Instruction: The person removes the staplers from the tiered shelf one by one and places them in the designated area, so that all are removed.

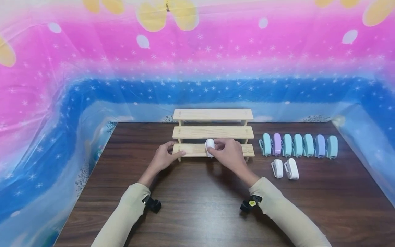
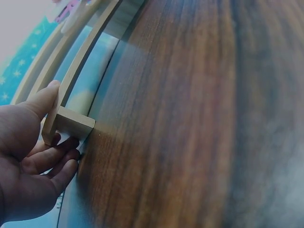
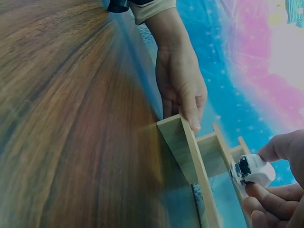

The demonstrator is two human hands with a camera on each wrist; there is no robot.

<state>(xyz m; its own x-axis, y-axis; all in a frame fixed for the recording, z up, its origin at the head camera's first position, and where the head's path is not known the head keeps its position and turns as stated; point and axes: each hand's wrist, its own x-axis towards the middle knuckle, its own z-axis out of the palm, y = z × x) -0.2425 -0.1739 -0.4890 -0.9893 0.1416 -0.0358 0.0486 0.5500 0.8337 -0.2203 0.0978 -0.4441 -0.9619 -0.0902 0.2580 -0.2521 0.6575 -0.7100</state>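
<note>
A three-tier wooden rack [image 1: 213, 132] stands at the back of the table. My left hand [image 1: 163, 156] grips the left end of its lowest shelf, thumb on top and the other fingers curled under the plank [image 2: 78, 66]. Over that same shelf, right of its middle, my right hand [image 1: 229, 152] pinches a small white stapler [image 1: 210, 147] between thumb and fingers. The right wrist view shows the dark inside and metal of the white stapler [image 3: 254, 169]. Whether it touches the shelf I cannot tell.
Right of the rack lies a row of several similar staplers [image 1: 297, 145] in teal, purple and blue. In front of the row lie two white staplers [image 1: 291, 168]. A patterned cloth [image 1: 197, 61] hangs behind the dark wooden table [image 1: 197, 212].
</note>
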